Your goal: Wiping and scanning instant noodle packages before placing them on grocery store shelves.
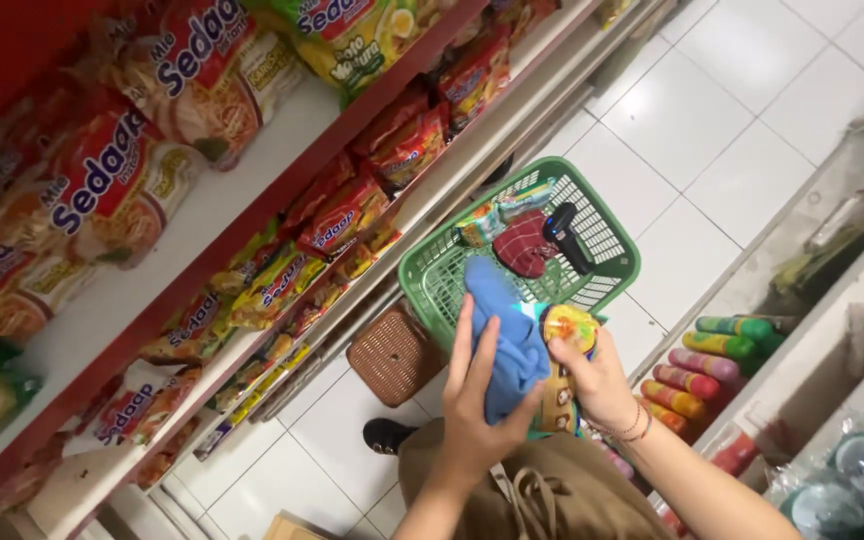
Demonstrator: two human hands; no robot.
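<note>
While our left hand (474, 395) lies flat with its fingers (460, 335) spread and pressed against the blue cloth (505, 335), our right hand (597, 380) grips a colourful round-topped package (569, 328), its fingers curled shut around it. The cloth runs lengthwise away from us, up toward the green basket (620, 262), and sits just between the two hands, touching both; the left hand covers more of it. The package stands upright beside the cloth's right edge. Beyond the fingertips, the basket rests on the white tiled floor (672, 120), holding a red pouch (522, 245) and a dark object (567, 232). Noodle packets (337, 215) fill the shelves at our left.
</note>
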